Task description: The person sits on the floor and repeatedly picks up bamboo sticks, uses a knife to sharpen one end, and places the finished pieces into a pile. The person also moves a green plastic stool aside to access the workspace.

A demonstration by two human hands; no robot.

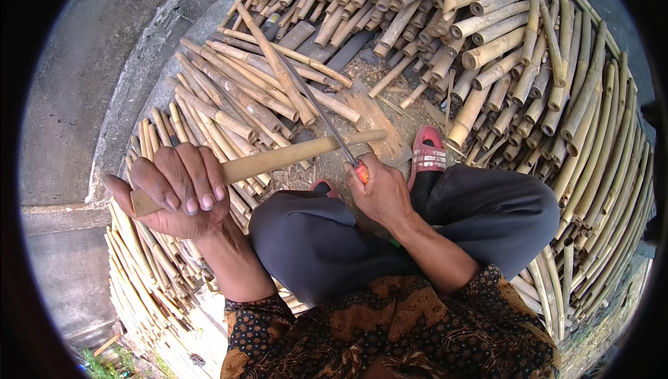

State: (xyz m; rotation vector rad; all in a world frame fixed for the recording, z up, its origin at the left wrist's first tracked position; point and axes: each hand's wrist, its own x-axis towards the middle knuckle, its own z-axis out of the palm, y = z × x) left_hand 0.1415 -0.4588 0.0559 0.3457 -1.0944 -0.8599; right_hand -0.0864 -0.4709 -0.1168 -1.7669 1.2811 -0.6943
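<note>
My left hand (182, 187) is turned palm up, its fingers curled over a pale length of bamboo (285, 159). The bamboo slants up to the right, and its near end rests against my palm. In my right hand (383, 194) is the red handle of a long narrow-bladed tool (332, 125), gripped with the fingers closed. Its dark metal blade points away to the upper left and crosses the bamboo close to the far end. Whether the blade's edge has teeth is too fine to make out. Both hands are in front of my bent knees.
Cut bamboo poles (487, 31) lie in a large pile ahead and to the right. More poles (229, 97) are stacked at left. A flat wooden board (379, 125) lies among shavings before me. My foot wears a pink sandal (428, 153). Grey concrete (76, 93) runs along the left.
</note>
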